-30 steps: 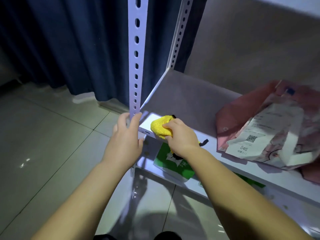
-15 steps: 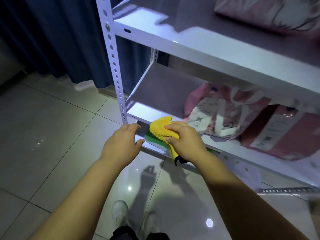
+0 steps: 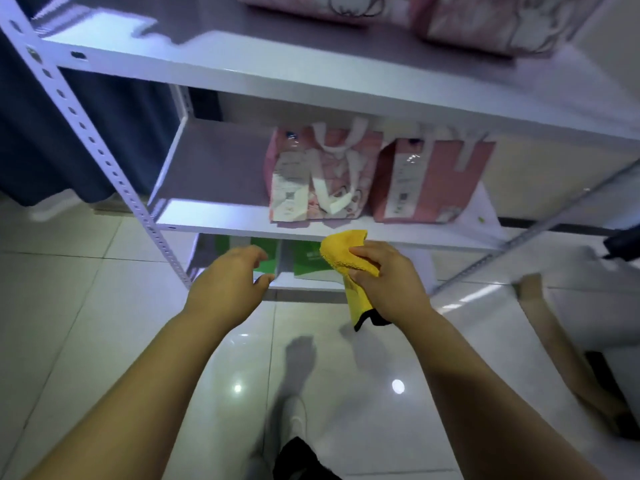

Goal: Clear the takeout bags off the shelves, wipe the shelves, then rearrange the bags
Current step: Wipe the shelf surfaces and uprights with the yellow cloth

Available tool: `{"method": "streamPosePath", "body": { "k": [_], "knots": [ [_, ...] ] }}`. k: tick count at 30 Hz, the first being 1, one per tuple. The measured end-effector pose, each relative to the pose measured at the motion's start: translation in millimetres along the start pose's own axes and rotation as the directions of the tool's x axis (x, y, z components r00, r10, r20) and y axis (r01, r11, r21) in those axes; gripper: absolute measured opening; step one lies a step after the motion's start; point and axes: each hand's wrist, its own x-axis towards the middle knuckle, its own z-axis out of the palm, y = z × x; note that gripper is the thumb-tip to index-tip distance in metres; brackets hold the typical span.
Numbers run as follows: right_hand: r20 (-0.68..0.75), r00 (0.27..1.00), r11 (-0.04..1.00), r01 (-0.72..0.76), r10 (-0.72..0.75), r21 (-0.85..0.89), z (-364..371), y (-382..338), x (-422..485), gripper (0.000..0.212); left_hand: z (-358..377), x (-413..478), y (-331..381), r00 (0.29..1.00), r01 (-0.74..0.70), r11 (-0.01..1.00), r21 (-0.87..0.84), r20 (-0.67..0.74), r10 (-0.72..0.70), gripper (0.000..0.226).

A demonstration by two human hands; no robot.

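The right hand [image 3: 388, 282] is closed around a yellow cloth [image 3: 346, 258], thumb and fingers pinching its bunched top while a dark-edged tail hangs below the palm; it hovers in front of the middle shelf [image 3: 221, 223], the cloth's top edge overlapping that shelf's front lip at about 12 o'clock from the hand; whether it touches the lip cannot be told; the left hand [image 3: 228, 285] is loosely open, fingers curled, holding nothing, at 9 o'clock from the right hand and just in front of the bottom shelf [image 3: 304, 283]; on the middle shelf two pink takeout bags stand upright side by side, the left pink bag [image 3: 318, 174] with white handles and a printed receipt, the right pink bag [image 3: 433, 181] at 3 o'clock from it, the two touching or nearly so; more pink bags [image 3: 485, 22] rest on the top shelf [image 3: 242, 71] at 12 o'clock; green bags [image 3: 308, 261] lie on the bottom shelf behind the hands; a perforated white upright [image 3: 104, 161] runs at 10 o'clock; the tiled floor [image 3: 69, 306] is glossy
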Motion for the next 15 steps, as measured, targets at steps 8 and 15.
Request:
{"method": "streamPosePath", "body": {
  "k": [8,15],
  "knots": [
    [-0.187,0.962,0.980,-0.193,0.198,0.048,-65.2,67.1,-38.2,0.037,42.9,0.9,74.2,0.974,-0.182,0.983,0.009,0.137,0.179,0.033],
    [-0.233,0.940,0.969,-0.238,0.248,0.071,-122.4,142.6,-24.5,0.035,81.2,29.0,149.3,0.974,-0.189,0.979,0.071,0.142,0.177,0.029]
  ]
}}
